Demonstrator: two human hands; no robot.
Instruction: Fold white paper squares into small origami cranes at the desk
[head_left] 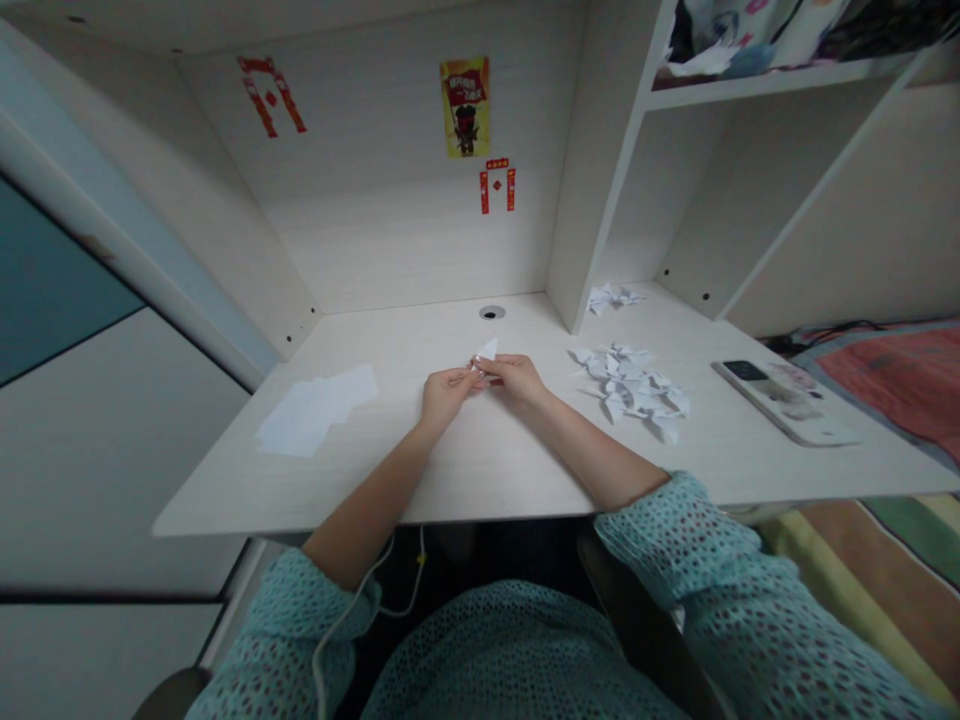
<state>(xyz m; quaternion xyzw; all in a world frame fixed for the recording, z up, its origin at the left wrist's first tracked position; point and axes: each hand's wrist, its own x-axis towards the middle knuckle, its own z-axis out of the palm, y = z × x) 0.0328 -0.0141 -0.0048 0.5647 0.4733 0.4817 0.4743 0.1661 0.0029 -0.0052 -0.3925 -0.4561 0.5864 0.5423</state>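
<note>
A small piece of folded white paper (489, 349) is pinched between my two hands, above the middle of the desk. My left hand (450, 390) closes on it from the left, and my right hand (515, 376) closes on it from the right, fingertips meeting. The fingers cover most of the paper; one pale pointed part sticks up above them. To the left lie flat white paper sheets (315, 408), overlapping in a spread stack. On the right is a pile of folded white paper pieces (631, 385) with pointed ends.
More folded paper pieces (613, 298) lie by the shelf divider (600, 180). A phone (787, 402) rests near the desk's right end. Behind my hands is a round cable hole (492, 313). A white cable (416, 575) hangs by my left arm, below the desk edge.
</note>
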